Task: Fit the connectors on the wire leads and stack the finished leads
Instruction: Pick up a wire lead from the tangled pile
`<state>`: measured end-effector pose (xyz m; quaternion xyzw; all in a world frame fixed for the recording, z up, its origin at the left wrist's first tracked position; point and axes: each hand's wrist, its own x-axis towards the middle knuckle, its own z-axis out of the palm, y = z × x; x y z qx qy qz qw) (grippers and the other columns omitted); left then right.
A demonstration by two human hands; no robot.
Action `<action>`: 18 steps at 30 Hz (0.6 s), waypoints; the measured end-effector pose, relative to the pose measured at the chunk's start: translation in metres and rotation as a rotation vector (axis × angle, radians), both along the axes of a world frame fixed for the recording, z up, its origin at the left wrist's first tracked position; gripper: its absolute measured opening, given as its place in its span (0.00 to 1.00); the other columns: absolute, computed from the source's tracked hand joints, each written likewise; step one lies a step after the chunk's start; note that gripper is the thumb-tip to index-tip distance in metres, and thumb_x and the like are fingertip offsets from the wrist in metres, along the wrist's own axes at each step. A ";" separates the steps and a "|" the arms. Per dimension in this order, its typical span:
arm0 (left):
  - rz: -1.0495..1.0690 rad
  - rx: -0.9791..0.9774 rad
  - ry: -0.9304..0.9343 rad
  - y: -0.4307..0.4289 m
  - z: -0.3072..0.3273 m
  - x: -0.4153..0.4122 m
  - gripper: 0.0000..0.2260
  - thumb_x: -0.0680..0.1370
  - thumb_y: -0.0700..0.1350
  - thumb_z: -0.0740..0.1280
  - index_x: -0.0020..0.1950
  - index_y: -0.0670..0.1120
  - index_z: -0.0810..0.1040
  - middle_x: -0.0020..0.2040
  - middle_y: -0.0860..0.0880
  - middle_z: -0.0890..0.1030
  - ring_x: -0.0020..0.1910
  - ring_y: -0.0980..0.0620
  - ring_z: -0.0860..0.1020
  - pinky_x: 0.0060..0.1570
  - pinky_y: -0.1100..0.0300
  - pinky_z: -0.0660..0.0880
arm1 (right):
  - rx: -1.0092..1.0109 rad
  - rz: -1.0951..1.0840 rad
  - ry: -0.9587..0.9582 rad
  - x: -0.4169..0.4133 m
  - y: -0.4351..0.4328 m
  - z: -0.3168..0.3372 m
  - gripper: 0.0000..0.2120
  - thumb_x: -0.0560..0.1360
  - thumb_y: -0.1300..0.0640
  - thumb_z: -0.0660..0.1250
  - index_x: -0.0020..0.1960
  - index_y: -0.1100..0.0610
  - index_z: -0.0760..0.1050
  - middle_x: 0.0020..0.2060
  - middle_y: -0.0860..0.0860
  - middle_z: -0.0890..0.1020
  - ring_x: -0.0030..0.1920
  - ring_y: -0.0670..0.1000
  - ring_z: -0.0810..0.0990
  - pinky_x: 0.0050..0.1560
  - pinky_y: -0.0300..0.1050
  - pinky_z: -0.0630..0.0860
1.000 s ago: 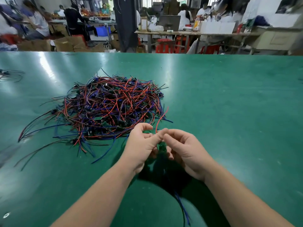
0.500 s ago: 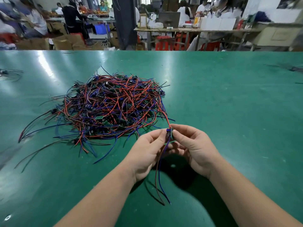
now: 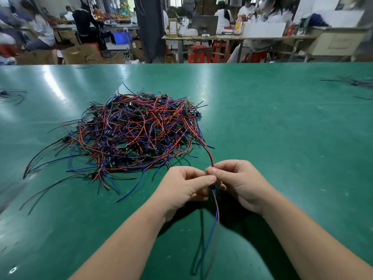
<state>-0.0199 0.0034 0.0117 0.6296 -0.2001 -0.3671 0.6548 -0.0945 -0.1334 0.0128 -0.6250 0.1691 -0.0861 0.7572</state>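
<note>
Two hands meet low over the green bench (image 3: 282, 128). The left hand (image 3: 181, 184) closes its grip on a small dark connector (image 3: 211, 186). The right hand (image 3: 240, 182) pinches a thin red wire lead (image 3: 209, 154) just above it, probably to steady both for seating. Paired red and blue tails (image 3: 214, 215) hang toward 6 o'clock. The tangled pile of red and blue wire leads (image 3: 137, 136) lies near at 11 o'clock.

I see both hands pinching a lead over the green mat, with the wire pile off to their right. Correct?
Not quite. In the head view the pile lies to the left of the hands and farther away, not to their right. The rest holds: the left hand and right hand both pinch a lead over the green mat.
</note>
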 end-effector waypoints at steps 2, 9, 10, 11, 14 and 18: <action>0.006 0.021 0.012 0.000 -0.001 0.000 0.02 0.72 0.38 0.73 0.40 0.42 0.81 0.35 0.46 0.82 0.31 0.55 0.79 0.33 0.63 0.78 | 0.020 0.001 0.015 -0.001 -0.001 0.001 0.09 0.62 0.57 0.73 0.37 0.63 0.80 0.31 0.55 0.80 0.28 0.46 0.74 0.30 0.35 0.71; -0.060 0.060 0.102 -0.001 0.009 0.001 0.04 0.74 0.37 0.71 0.38 0.40 0.80 0.35 0.43 0.83 0.29 0.52 0.81 0.29 0.64 0.77 | -0.020 -0.110 0.004 -0.001 -0.011 0.008 0.05 0.56 0.61 0.75 0.32 0.60 0.81 0.27 0.53 0.80 0.26 0.46 0.76 0.28 0.34 0.71; -0.073 0.061 0.104 0.000 0.010 0.001 0.05 0.73 0.37 0.71 0.37 0.41 0.81 0.35 0.42 0.83 0.29 0.52 0.81 0.29 0.64 0.76 | -0.010 -0.121 0.005 -0.002 -0.012 0.009 0.05 0.57 0.62 0.74 0.32 0.60 0.81 0.27 0.53 0.80 0.25 0.46 0.76 0.27 0.34 0.71; -0.087 0.064 0.103 0.000 0.011 0.001 0.07 0.73 0.36 0.71 0.35 0.42 0.81 0.35 0.42 0.83 0.29 0.52 0.80 0.29 0.64 0.77 | 0.004 -0.132 0.011 -0.002 -0.014 0.011 0.06 0.57 0.63 0.74 0.33 0.61 0.80 0.26 0.53 0.80 0.26 0.46 0.77 0.26 0.34 0.71; -0.122 0.076 0.087 0.002 0.013 0.001 0.09 0.72 0.36 0.72 0.32 0.43 0.82 0.35 0.42 0.83 0.29 0.52 0.80 0.29 0.64 0.77 | 0.045 -0.176 0.031 -0.003 -0.018 0.013 0.05 0.64 0.67 0.73 0.32 0.60 0.79 0.25 0.52 0.79 0.26 0.46 0.78 0.25 0.34 0.71; -0.169 0.100 0.028 0.006 0.014 0.000 0.09 0.72 0.36 0.73 0.32 0.43 0.83 0.36 0.42 0.83 0.30 0.52 0.80 0.30 0.63 0.77 | 0.137 -0.282 0.066 -0.004 -0.026 0.018 0.05 0.69 0.67 0.72 0.38 0.62 0.77 0.25 0.51 0.79 0.25 0.45 0.78 0.22 0.32 0.70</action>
